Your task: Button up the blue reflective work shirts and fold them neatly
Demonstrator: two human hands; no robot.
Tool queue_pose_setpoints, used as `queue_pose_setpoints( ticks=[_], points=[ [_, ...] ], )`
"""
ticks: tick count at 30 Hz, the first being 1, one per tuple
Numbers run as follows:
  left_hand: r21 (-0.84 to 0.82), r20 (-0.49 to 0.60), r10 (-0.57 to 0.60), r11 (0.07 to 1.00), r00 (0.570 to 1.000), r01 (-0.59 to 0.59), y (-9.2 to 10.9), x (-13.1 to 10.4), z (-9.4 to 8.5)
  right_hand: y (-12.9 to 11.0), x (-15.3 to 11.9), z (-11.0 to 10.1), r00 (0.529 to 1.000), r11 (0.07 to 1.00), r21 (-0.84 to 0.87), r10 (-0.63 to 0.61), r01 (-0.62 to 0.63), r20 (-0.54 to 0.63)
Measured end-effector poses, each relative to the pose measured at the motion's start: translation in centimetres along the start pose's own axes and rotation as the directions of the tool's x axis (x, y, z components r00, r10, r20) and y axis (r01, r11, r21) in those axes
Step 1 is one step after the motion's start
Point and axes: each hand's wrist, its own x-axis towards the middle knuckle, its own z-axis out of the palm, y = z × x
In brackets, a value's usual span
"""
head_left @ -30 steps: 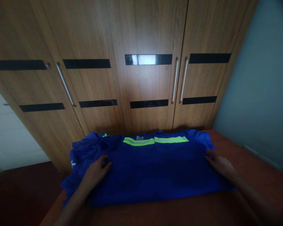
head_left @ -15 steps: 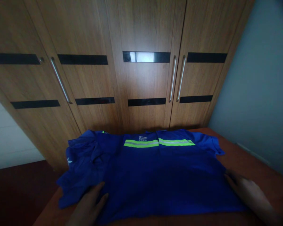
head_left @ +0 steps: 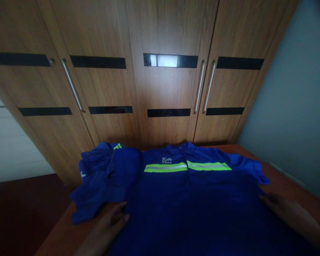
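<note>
Blue shirt (head_left: 186, 209) lay front up at 6 o'clock on the reddish-brown counter (head_left: 61, 231), collar toward 12, lower end cut off by the frame. Left hand (head_left: 109, 224) at 7 o'clock, finger and thumb tips at the shirt's near-left side; couldn't tell if cloth was pinched. Right hand (head_left: 288, 213) at 4 o'clock, by the opposite side; dim and blurred, grip couldn't be told.

Risks, my judgement: the sleeve at 8 o'clock met the crumpled second garment (head_left: 96, 188) and seemed to overlap it, so a tug could have dragged both or skewed the shirt. Uneven pull between the hands could have twisted the reflective band (head_left: 166, 167) out of line. Dark cloth in poor light could have hidden creases.

Containers: wooden wardrobe (head_left: 165, 92) at 12 o'clock, doors closed, contents not visible. White lettering sat above the band; any chest pocket was too dark to make out.
</note>
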Motion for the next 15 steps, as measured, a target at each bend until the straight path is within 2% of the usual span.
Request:
queue_pose_setpoints(
  ticks=[2, 3, 5, 8, 12, 15],
  points=[
    [0.037, -0.048, -0.016, 0.999, 0.999, 0.017, 0.5, 1.8, 0.2, -1.3, 1.5, 0.0, 0.986, 1.0, 0.009, 0.027, -0.029, 0.168],
    [0.045, -0.042, -0.025, 0.999, 0.999, 0.027, 0.4, 2.8, 0.2, -1.9, 2.1, 0.0, 0.976, 0.999, -0.001, 0.043, -0.044, 0.214],
    [0.05, -0.018, -0.023, 0.998, 1.0, 0.024, -0.1, 4.7, 0.3, -2.8, 2.8, 0.2, 0.972, 0.997, -0.039, 0.074, -0.066, 0.225],
    [0.088, 0.003, 0.058, 0.994, 0.998, -0.058, -1.0, 6.6, 0.5, -3.4, 3.0, 0.7, 0.971, 0.993, -0.076, 0.106, -0.092, 0.213],
    [0.105, 0.002, 0.174, 0.979, 0.985, -0.174, -1.1, 7.1, 0.7, -2.7, 2.9, 0.8, 0.976, 0.995, -0.035, 0.101, -0.096, 0.192],
    [-0.015, -0.028, 0.18, 0.983, 0.983, -0.18, -0.8, 7.1, 0.8, -2.1, 3.6, 0.0, 0.98, 0.993, -0.004, 0.119, -0.12, 0.157]
  ],
)
